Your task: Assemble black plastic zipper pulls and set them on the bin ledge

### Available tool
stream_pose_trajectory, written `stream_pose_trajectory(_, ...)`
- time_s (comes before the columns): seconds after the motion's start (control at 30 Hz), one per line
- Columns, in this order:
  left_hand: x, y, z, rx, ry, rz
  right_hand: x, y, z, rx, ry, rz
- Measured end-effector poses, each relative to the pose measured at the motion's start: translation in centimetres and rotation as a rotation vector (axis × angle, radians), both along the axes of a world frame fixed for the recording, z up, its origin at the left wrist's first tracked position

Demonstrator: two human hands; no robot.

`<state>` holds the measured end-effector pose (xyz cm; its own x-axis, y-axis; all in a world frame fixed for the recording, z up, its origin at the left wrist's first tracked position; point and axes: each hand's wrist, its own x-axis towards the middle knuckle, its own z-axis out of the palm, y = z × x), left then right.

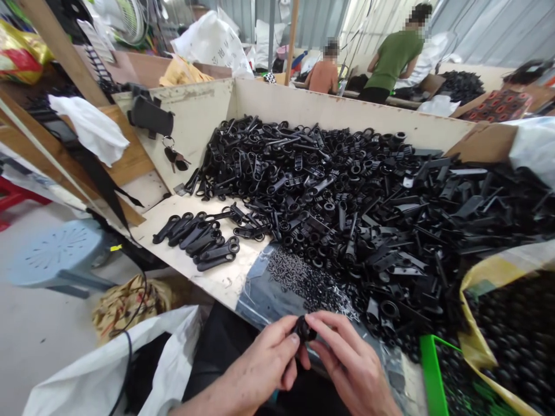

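Observation:
Both my hands meet low in the middle of the view, pinching one small black plastic part [303,330] between their fingertips. My left hand [264,364] grips it from the left and my right hand [347,361] from the right. Just beyond them lies a heap of tiny dark pins [303,283] on a clear plastic sheet. A large pile of black plastic pieces [373,202] fills the white-walled work table [208,277]. A neat row of finished-looking black arms [202,240] lies at the table's left front.
A yellow bag of black round parts [515,335] and a green crate edge [431,375] stand at the right. A white sack [130,364] hangs at lower left near a grey stool [60,254]. Keys [176,157] hang on the table's left wall. Two people [390,58] work at the back.

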<state>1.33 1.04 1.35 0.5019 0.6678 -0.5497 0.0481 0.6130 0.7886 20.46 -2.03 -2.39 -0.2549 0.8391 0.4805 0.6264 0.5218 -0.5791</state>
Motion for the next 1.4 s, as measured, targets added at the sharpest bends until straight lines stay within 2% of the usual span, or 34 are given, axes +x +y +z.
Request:
stream_pose_trajectory(0.17, -0.5, 0.4, 0.6, 0.020, 0.034, -0.100, 0.7, -0.1, 0.5, -0.032, -0.027, 0.123)
stream_pose_trajectory(0.37, -0.9, 0.0, 0.1, 0.045, 0.059, -0.176, 1.5, -0.6, 0.5, -0.088, -0.106, 0.180)
stream_pose_trajectory(0.53, -0.6, -0.6, -0.5, 0.292, 0.254, -0.217, 1.9, -1.3, 0.1, -0.112, -0.164, 0.219)
stream_pose_trajectory(0.6, -0.5, -0.9, -0.7, 0.326, 0.297, -0.235, 1.8, -1.4, 0.1, -0.122, -0.153, 0.238)
stream_pose_trajectory(0.8, -1.0, -2.1, -1.3, 0.356, 0.421, -0.163, 1.0, -1.8, 0.4, -0.133, -0.159, 0.248)
stream_pose_trajectory(0.93, -0.9, -2.7, -1.2, 0.346, 0.459, -0.207, 0.6, -2.2, 0.2, -0.092, -0.142, 0.251)
stream_pose_trajectory(1.07, -0.8, -2.7, -0.1, 0.323, 0.436, -0.246, 0.2, -2.5, 0.7, -0.107, -0.030, 0.182)
stream_pose_trajectory(1.2, -1.4, -2.4, 1.0, 0.343, 0.264, -0.248, -0.5, -3.2, 1.1, -0.287, 0.293, 0.009)
stream_pose_trajectory(1.3, -2.0, -2.3, 1.1, 0.425, 0.149, -0.245, -2.0, -3.9, 0.5, -0.369, 0.490, -0.087)
stream_pose_trajectory(1.4, -2.2, -2.1, 0.5, 0.513, 0.170, -0.203, -3.9, -3.8, -0.5, -0.374, 0.520, -0.172)
